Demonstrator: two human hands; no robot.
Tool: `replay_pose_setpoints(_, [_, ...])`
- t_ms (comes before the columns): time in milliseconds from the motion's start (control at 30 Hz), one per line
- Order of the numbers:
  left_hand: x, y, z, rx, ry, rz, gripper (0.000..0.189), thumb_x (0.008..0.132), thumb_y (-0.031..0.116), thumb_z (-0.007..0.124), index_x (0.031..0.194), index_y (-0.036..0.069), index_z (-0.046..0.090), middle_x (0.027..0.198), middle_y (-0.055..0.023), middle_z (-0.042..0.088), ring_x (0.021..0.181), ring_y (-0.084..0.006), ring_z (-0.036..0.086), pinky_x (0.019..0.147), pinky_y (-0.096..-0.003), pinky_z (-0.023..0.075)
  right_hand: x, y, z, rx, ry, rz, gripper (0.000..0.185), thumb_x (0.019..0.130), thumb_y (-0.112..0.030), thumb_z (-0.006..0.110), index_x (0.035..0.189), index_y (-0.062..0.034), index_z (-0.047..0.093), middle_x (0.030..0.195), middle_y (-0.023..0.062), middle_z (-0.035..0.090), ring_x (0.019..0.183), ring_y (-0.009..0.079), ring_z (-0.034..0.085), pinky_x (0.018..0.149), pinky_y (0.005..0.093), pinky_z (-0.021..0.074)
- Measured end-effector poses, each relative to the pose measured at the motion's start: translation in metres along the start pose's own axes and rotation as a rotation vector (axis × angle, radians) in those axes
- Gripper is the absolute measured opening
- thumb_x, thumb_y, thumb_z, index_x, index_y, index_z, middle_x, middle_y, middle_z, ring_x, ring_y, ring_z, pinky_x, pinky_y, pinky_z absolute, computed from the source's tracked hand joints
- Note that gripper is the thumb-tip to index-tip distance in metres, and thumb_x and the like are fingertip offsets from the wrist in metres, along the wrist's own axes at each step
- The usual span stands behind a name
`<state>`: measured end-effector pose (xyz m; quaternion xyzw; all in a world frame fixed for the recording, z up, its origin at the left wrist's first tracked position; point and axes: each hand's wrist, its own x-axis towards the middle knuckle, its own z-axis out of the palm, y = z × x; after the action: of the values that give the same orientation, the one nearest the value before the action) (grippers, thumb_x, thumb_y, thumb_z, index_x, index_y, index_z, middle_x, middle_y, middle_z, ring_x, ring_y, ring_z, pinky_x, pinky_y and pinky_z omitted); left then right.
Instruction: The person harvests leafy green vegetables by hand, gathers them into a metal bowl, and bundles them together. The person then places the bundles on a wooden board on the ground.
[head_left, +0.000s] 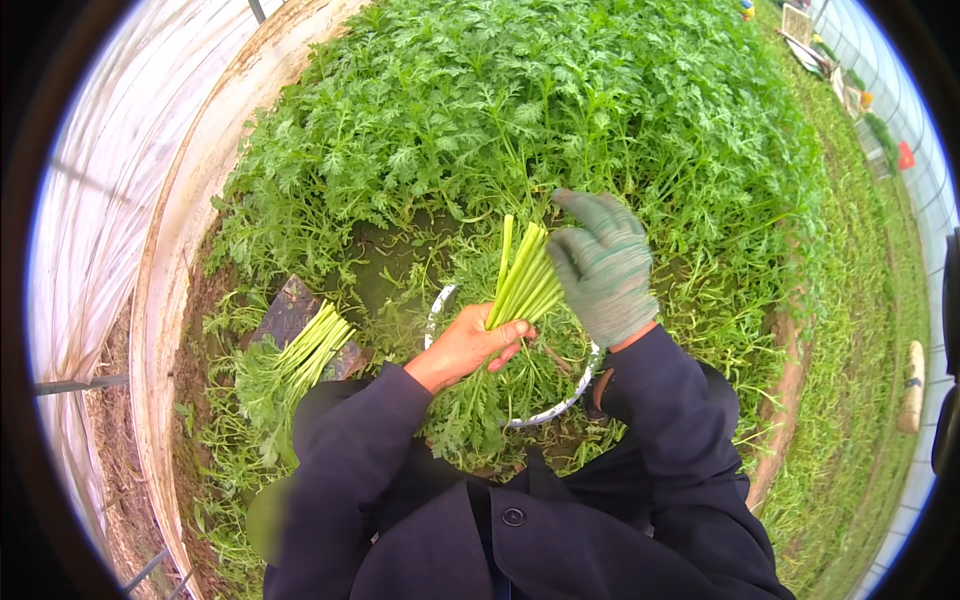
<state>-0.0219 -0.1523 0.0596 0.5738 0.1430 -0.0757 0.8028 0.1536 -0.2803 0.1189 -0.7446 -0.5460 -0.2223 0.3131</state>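
Observation:
My bare left hand (472, 345) is closed round a bunch of leafy greens (527, 281), its pale cut stems pointing up and its feathery leaves hanging below. My right hand (604, 262), in a grey-green knitted glove, is against the right side of the stems with fingers bent; whether it grips any stem is hard to tell. Under both hands lies a round container with a white, dark-flecked rim (551, 414), holding loose greens. To the left, another bunch of cut greens (315, 345) rests on a dark flat sheet (291, 304) bearing writing.
A dense bed of standing greens (525, 97) fills the far side. Plastic greenhouse film (161, 187) runs along the left. On the right are a soil edge (787, 390), low green growth, a pale roll-like object (912, 386) and, farther off, a light crate (796, 24).

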Motion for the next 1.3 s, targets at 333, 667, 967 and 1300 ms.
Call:
replay_pose_setpoints(333, [-0.007,0.008,-0.006,-0.061,-0.05,0.159,0.031,0.101,0.03,0.06,0.11,0.0,0.062,0.072,-0.0016,0.055,0.061,-0.0109,0.052,0.058,-0.0267,0.0438,-0.001,0.02,-0.02,0.873,-0.701,0.811,0.076,0.079,-0.022,0.079,0.142,0.0033,0.045,0.137,0.0229,0.057,0.131,0.0315,0.053,0.107,0.041,0.0461])
replay_pose_setpoints(667, [0.0,-0.005,0.0,0.028,-0.308,0.178,0.031,0.101,0.033,0.059,0.109,0.004,0.06,0.086,-0.0043,0.064,0.082,-0.0164,0.063,0.083,-0.0346,0.0493,-0.014,-0.033,0.004,1.485,-0.572,0.776,0.036,0.09,-0.024,0.072,0.117,-0.0014,0.065,0.099,0.0074,0.073,0.085,0.0145,0.07,0.062,0.0288,0.0583])
replay_pose_setpoints(967, [0.002,0.007,0.003,-0.064,-0.217,0.269,0.036,0.094,0.028,0.067,0.12,0.005,0.06,0.095,-0.01,0.069,0.09,-0.0223,0.067,0.093,-0.0394,0.0501,-0.005,-0.032,0.011,1.496,-0.737,0.688,0.037,0.093,-0.03,0.064,0.115,-0.0002,0.067,0.092,0.0101,0.073,0.042,0.0119,0.058,0.032,0.0221,0.0444])
replay_pose_setpoints(1300, [-0.009,0.006,-0.006,-0.231,-0.185,0.239,0.027,0.1,0.027,0.062,0.112,0.003,0.059,0.085,-0.0065,0.063,0.075,-0.0181,0.065,0.071,-0.0331,0.0548,0.018,-0.031,0.004,1.06,-0.707,0.474,0.061,0.093,-0.037,0.066,0.14,0.0001,0.051,0.124,0.0161,0.065,0.104,0.023,0.067,0.089,0.0343,0.0521])
